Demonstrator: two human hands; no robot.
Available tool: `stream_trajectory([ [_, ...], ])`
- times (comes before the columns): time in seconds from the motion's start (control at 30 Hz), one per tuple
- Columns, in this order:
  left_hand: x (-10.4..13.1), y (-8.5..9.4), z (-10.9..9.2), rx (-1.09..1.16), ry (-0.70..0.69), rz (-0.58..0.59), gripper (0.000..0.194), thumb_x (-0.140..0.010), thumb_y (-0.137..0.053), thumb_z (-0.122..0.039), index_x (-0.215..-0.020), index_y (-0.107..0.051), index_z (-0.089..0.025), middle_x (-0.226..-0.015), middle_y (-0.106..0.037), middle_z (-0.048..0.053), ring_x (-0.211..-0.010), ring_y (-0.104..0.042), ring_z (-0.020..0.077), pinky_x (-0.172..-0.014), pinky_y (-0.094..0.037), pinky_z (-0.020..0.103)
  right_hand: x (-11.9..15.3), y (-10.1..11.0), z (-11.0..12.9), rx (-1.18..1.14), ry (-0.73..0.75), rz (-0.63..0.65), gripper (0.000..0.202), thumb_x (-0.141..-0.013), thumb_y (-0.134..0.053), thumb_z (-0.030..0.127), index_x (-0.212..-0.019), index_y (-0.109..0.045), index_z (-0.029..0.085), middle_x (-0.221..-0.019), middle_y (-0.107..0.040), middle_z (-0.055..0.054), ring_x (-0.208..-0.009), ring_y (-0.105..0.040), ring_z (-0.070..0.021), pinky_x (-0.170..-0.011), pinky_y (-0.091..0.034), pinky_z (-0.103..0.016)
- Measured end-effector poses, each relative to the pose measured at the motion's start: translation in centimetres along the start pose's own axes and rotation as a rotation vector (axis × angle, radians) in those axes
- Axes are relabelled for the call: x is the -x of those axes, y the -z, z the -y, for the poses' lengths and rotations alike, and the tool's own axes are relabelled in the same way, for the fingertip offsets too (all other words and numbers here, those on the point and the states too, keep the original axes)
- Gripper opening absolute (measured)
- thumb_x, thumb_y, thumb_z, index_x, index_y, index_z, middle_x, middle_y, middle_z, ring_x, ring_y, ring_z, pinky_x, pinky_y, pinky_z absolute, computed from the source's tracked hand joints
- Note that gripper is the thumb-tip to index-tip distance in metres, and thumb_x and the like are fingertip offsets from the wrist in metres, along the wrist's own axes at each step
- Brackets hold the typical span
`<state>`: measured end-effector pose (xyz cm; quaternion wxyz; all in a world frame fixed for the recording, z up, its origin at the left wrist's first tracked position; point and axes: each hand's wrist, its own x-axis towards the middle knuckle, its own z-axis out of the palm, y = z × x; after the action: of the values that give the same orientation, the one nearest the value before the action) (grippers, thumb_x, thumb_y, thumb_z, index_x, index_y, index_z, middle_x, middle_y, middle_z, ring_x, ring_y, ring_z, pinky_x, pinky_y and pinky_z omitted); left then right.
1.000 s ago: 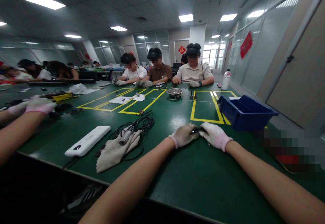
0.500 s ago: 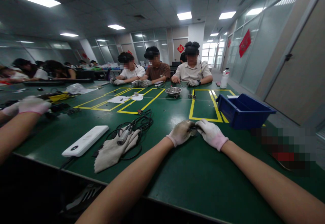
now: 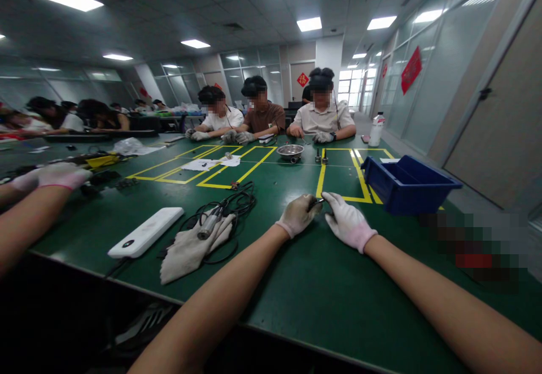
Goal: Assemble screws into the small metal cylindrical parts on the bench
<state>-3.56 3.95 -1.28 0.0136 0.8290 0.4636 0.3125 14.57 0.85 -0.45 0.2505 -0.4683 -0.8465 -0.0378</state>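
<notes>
My left hand, in a greyish worn work glove, is closed around a small dark rod-like part; the fingers hide most of it. My right hand, in a white glove with a pink cuff, is just to the right. Its fingers are stretched out, their tips at the exposed end of the dark part, and the thumb looks apart from them. Both hands are low over the green table. The part's exact kind cannot be made out.
A blue bin stands right of my hands. To the left lie a spare glove, a cabled metal tool and a white power bank. Farther off are a metal bowl, small metal parts and co-workers. Another person's gloved hand is at left.
My right hand's fingers have straightened and drawn back from the part, exposing its end. My left hand still holds it. The view has shifted slightly.
</notes>
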Motion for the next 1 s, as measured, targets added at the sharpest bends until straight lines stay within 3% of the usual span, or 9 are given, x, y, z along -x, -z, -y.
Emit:
stream_trajectory([
  [0.17,0.05,0.09,-0.24,0.015,-0.081,0.094,0.022,-0.091,-0.045,-0.036,-0.099,-0.057,-0.019,-0.090,-0.063,0.004,-0.079,-0.060,0.0150,-0.070,-0.046,0.024,-0.05,0.07,-0.24,0.033,-0.055,0.068,0.039,-0.092,-0.035,0.027,-0.130,-0.041,0.022,-0.127,-0.049,-0.009,-0.093,-0.060,-0.0193,-0.078,-0.046,-0.030],
  [0.33,0.05,0.02,-0.54,0.037,-0.107,0.102,0.026,-0.092,-0.043,-0.034,-0.111,-0.055,-0.022,-0.100,-0.064,0.004,-0.090,-0.061,0.0165,-0.078,-0.047,0.026,-0.07,0.23,-0.26,0.056,-0.076,0.064,0.035,-0.093,-0.034,0.031,-0.126,-0.044,0.024,-0.120,-0.054,-0.008,-0.089,-0.061,-0.0191,-0.074,-0.045,-0.029],
  [0.67,0.01,-0.07,-0.50,0.021,-0.139,0.137,0.023,-0.092,-0.042,-0.035,-0.099,-0.057,-0.020,-0.089,-0.063,0.004,-0.080,-0.060,0.0150,-0.073,-0.046,0.025,-0.13,0.04,-0.64,0.101,-0.097,0.086,0.030,-0.095,-0.031,0.033,-0.116,-0.050,0.023,-0.110,-0.058,-0.007,-0.084,-0.060,-0.0178,-0.070,-0.042,-0.028],
  [0.87,-0.09,-0.18,-0.08,0.115,-0.073,0.112,0.038,-0.082,-0.058,-0.042,-0.110,-0.055,-0.017,-0.098,-0.060,0.007,-0.085,-0.058,0.0170,-0.074,-0.046,0.027,-0.15,-0.04,-0.62,0.128,-0.093,0.106,0.028,-0.095,-0.031,0.033,-0.108,-0.054,0.022,-0.103,-0.060,-0.007,-0.082,-0.059,-0.0185,-0.068,-0.041,-0.029],
  [1.0,-0.03,0.08,-0.34,0.022,-0.062,0.130,0.043,-0.075,-0.064,-0.042,-0.111,-0.057,-0.020,-0.097,-0.060,0.006,-0.086,-0.058,0.0193,-0.077,-0.045,0.030,-0.12,-0.07,-0.47,0.106,-0.120,0.029,0.028,-0.094,-0.032,0.032,-0.109,-0.053,0.021,-0.106,-0.059,-0.007,-0.087,-0.059,-0.0185,-0.072,-0.042,-0.028],
])
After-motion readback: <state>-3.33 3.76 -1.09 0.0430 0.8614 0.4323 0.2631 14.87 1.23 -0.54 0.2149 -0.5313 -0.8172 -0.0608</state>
